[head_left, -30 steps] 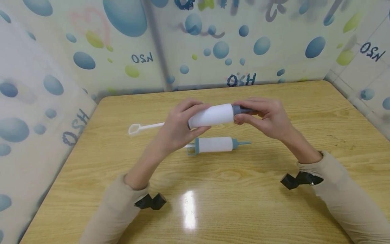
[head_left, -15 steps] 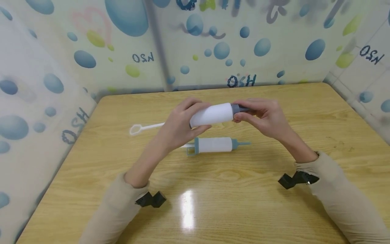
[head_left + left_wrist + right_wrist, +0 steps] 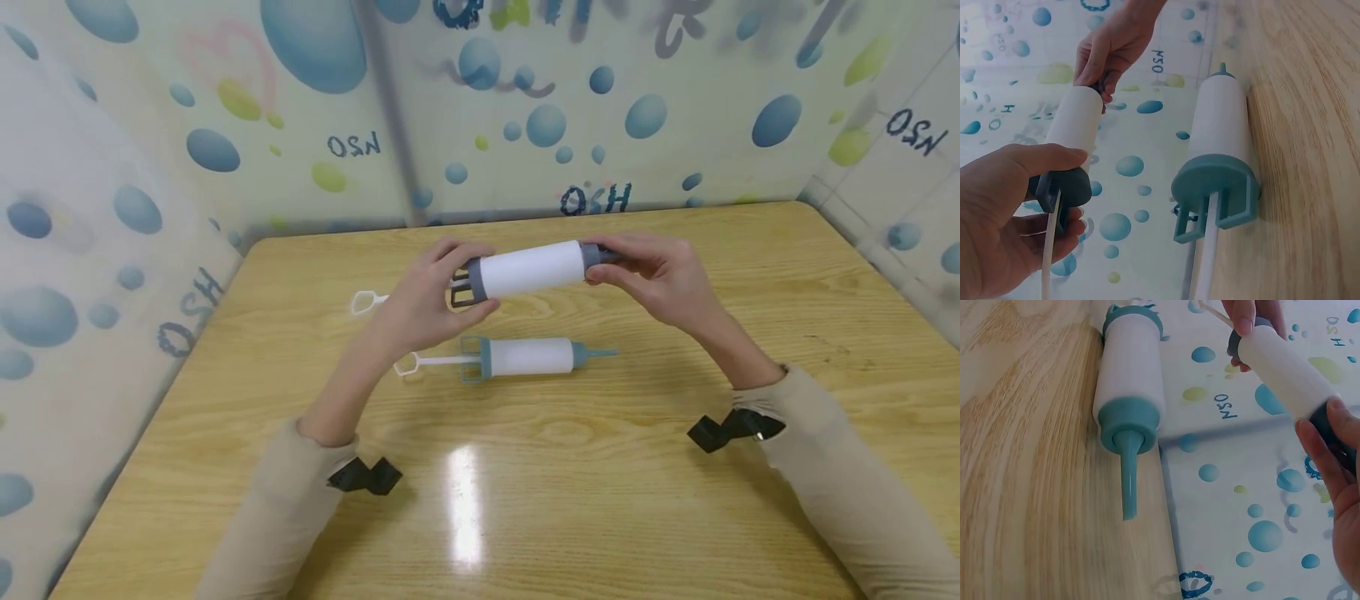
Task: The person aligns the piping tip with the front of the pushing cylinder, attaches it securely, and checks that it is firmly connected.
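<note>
A white-barrelled syringe (image 3: 534, 268) with dark grey end caps is held above the table, slightly tilted, its nozzle end higher. My left hand (image 3: 420, 304) grips its rear collar between thumb and fingers, around the grey finger loops; its white plunger rod (image 3: 1049, 250) runs out past the palm. My right hand (image 3: 660, 271) pinches the grey nozzle end, partly hiding the nozzle. A second syringe (image 3: 532, 357), with teal caps and a teal nozzle (image 3: 1129, 481), lies on the table just nearer than the held one. Neither hand touches it.
The wooden table (image 3: 585, 500) meets a wall (image 3: 525, 100) with blue and green drop patterns along its back edge. The teal syringe's white plunger ring (image 3: 407, 364) points left. Dark wrist cameras (image 3: 367, 477) are strapped at both sleeves.
My left hand has slid left, off the barrel to the rear collar, uncovering the grey loops. The held syringe has risen slightly and shifted right. The teal syringe's plunger ring has come into view.
</note>
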Demonstrator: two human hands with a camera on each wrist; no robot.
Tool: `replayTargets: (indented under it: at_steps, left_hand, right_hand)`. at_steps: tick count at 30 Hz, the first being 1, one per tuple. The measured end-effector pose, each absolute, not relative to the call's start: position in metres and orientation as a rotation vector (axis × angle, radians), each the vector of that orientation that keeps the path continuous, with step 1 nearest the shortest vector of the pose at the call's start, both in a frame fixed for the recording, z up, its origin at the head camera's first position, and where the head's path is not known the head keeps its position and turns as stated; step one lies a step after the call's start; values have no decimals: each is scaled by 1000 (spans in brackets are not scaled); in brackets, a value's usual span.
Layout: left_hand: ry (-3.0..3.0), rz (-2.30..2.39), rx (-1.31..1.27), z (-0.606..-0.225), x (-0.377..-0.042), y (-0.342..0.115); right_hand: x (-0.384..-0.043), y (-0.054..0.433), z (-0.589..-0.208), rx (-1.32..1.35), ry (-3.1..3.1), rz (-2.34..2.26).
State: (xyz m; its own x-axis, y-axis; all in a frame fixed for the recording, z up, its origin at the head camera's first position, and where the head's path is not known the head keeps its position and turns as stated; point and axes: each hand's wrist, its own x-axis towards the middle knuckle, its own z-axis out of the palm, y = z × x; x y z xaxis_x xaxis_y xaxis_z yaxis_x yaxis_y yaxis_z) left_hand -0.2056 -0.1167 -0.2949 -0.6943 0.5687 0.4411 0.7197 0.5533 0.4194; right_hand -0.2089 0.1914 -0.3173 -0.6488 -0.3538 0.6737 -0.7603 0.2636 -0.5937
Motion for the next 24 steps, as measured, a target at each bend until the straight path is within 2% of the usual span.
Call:
replayTargets:
  at_steps: [24]
  left_hand:
    - [-2879, -705, -1007, -326, -254, -108]
  right_hand:
    - [-256, 194, -346, 889, -2755, 993]
